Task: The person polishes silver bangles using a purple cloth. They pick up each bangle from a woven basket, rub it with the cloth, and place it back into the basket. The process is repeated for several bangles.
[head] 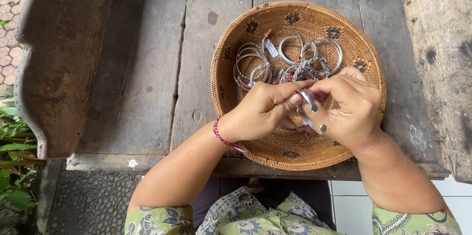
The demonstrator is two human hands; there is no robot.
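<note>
A dark wooden armrest [59, 62] stands at the far left of the worn plank bench [147, 82]. My left hand [260, 112], a red braided cord [220, 135] round its wrist, pinches the upper end of a silver open bangle [309, 109] between thumb and fingertips. My right hand [351, 109] closes round the bangle's lower end, touching the left. Both hover over the near half of a round woven basket [366, 62]. Beyond them, in the basket, lies a heap of silver bangles [287, 60], some with small tags.
</note>
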